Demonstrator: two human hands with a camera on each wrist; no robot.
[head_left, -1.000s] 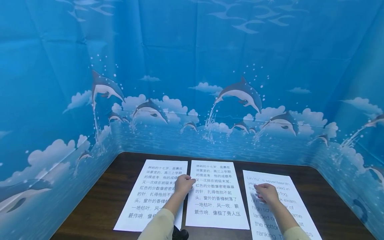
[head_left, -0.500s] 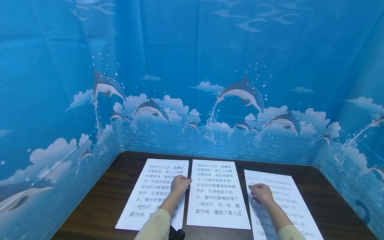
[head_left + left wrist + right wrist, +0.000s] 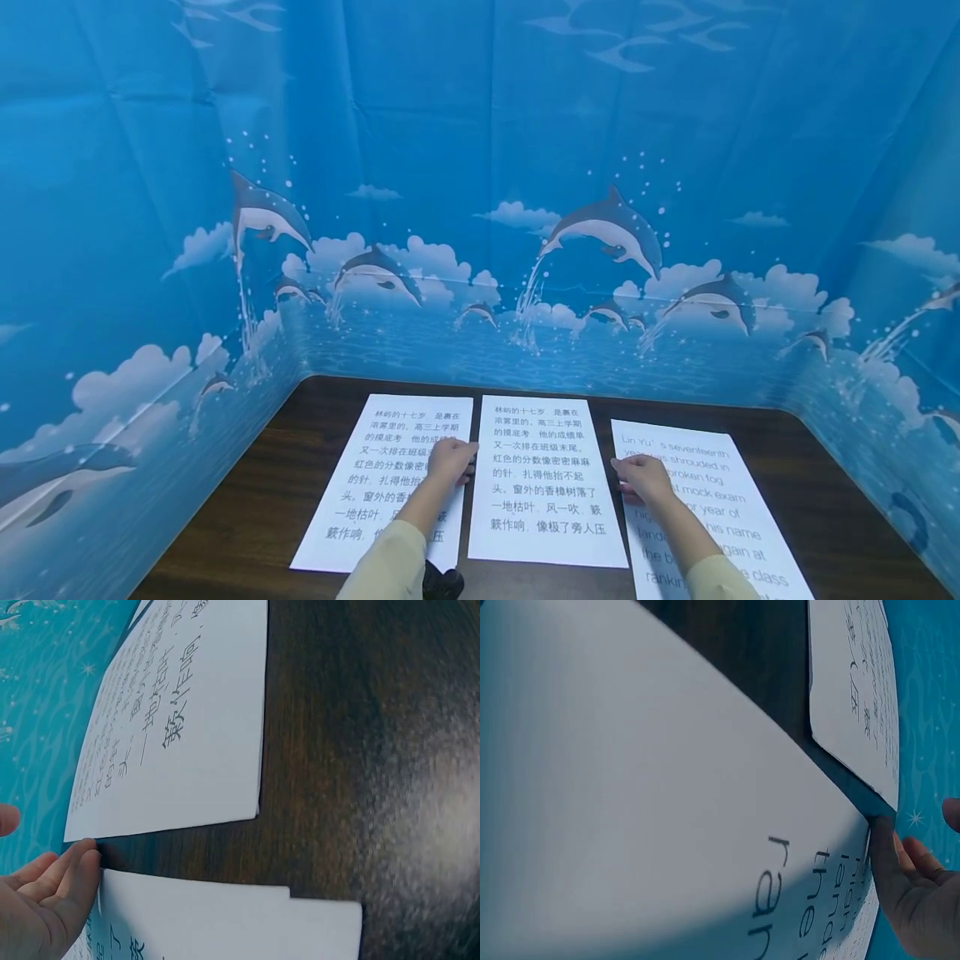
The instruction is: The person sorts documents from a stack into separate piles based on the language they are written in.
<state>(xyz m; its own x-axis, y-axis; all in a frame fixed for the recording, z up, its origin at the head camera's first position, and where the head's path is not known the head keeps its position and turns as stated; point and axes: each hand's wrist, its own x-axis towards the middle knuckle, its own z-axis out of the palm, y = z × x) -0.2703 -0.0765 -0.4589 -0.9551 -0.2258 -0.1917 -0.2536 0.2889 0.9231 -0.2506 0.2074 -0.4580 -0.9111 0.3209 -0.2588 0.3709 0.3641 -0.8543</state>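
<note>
Three white printed sheets lie side by side in the head view: a left sheet (image 3: 375, 483) and a middle sheet (image 3: 543, 483) with Chinese text, and a right sheet (image 3: 738, 500) with English text. My left hand (image 3: 450, 462) is over the left sheet's right edge, fingertips at the gap beside the middle sheet. In the left wrist view its fingers (image 3: 71, 874) look fairly straight, the thumb apart. My right hand (image 3: 643, 479) is at the right sheet's left edge. Its fingers (image 3: 885, 859) touch or nearly touch that edge, with the thumb apart; neither hand visibly grips paper.
The sheets lie on a dark wooden table (image 3: 225, 508). A blue curtain (image 3: 420, 150) with printed dolphins surrounds its back and sides. A small black object (image 3: 442, 582) shows beside the left sleeve (image 3: 390, 560).
My right hand has moved left, from over the English text to the sheet's left edge. My left hand has shifted slightly left, off the middle sheet's edge. The sheets keep their arrangement.
</note>
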